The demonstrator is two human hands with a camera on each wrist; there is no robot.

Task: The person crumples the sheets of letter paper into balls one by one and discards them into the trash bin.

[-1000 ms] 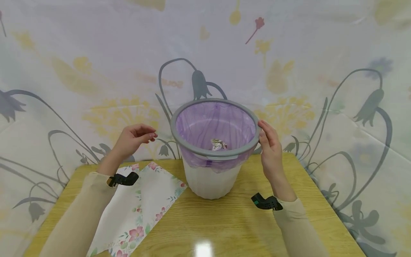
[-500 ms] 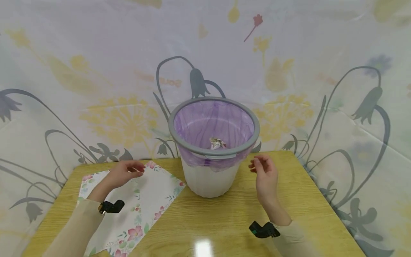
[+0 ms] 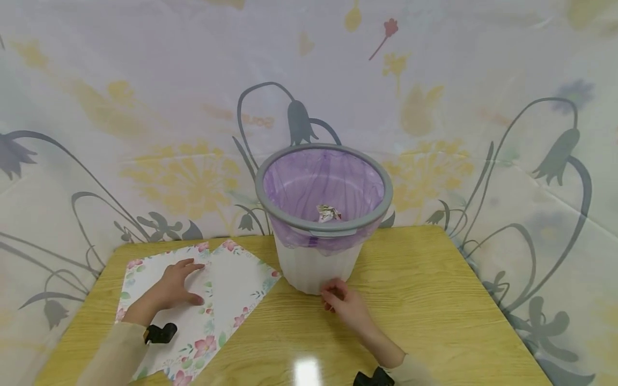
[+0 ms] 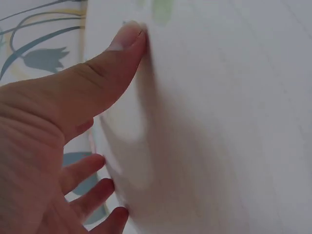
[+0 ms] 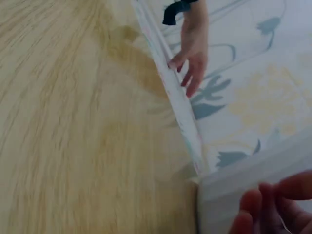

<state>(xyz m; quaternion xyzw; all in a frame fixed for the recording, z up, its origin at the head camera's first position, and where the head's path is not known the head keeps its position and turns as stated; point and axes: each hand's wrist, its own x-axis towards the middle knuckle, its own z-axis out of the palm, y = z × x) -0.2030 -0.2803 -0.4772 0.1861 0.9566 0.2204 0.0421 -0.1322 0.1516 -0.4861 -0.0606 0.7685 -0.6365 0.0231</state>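
My left hand [image 3: 174, 287] lies over the left one of two floral-bordered white paper sheets [image 3: 183, 332], fingers spread. In the left wrist view, the thumb and fingertips meet the pale paper surface [image 4: 234, 136]. The right sheet [image 3: 236, 279] slants beside it, edges overlapping. My right hand [image 3: 345, 305] is low at the front of a white waste bin [image 3: 304, 265], its fingers loosely curled with nothing visible between them. A purple bag [image 3: 328, 171] lines the bin under a grey rim ring [image 3: 386, 187]. Inside rests a crumpled shiny wrapper [image 3: 329, 213].
The wooden table [image 3: 415, 300] extends to the right of the bin and in front of it. Behind stands a flower-printed cloth backdrop [image 3: 434, 80]. Dark cameras sit on both wrists, the left camera [image 3: 161, 333] close above the paper.
My left hand has come down from beside the bin rim onto the left sheet. The right hand has let go of the rim and moved down and left to the bin's base.
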